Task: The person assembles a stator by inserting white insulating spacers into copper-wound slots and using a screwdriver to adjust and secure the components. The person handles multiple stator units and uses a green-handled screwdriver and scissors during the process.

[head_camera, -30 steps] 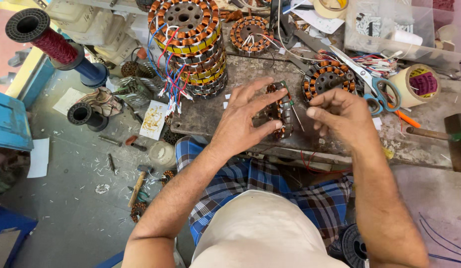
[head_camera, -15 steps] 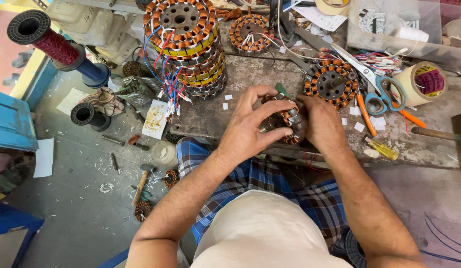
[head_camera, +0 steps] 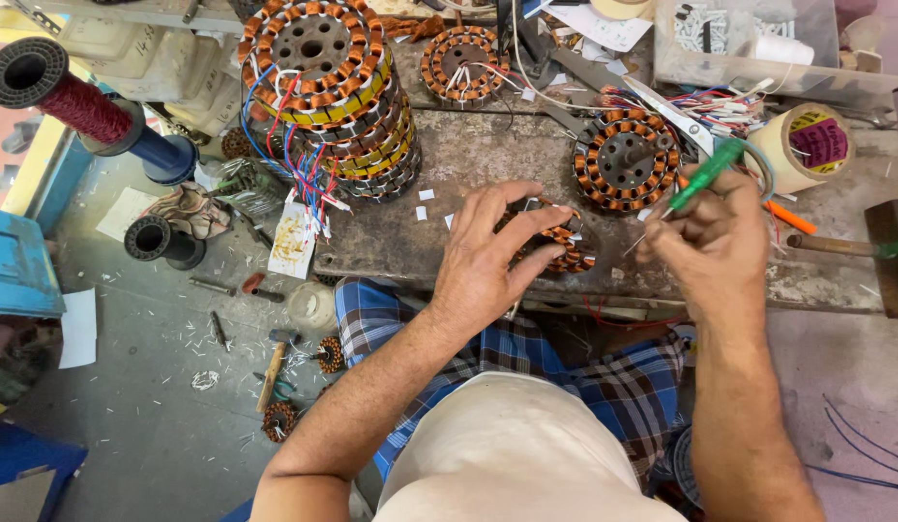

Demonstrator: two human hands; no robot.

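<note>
My left hand [head_camera: 492, 256] rests on a round copper-wound stator [head_camera: 565, 253] lying near the front edge of the worn workbench [head_camera: 487, 155], fingers spread over its top. To its right, my right hand [head_camera: 715, 242] is raised a little above the bench and holds a green-handled screwdriver [head_camera: 705, 179], whose thin metal tip points down-left toward the stator. Another wound stator [head_camera: 628, 159] lies flat just behind the two hands.
A tall stack of wound stators [head_camera: 338, 87] with coloured wires stands at the bench's left. A tape roll [head_camera: 811, 145], scissors [head_camera: 676, 116] and a clear box [head_camera: 749, 43] sit at the right. On the floor lie a red wire spool [head_camera: 76, 101], a hammer [head_camera: 272, 372] and small coils.
My right hand has left the stator, moved right and now holds the green screwdriver. My left hand stays on the stator.
</note>
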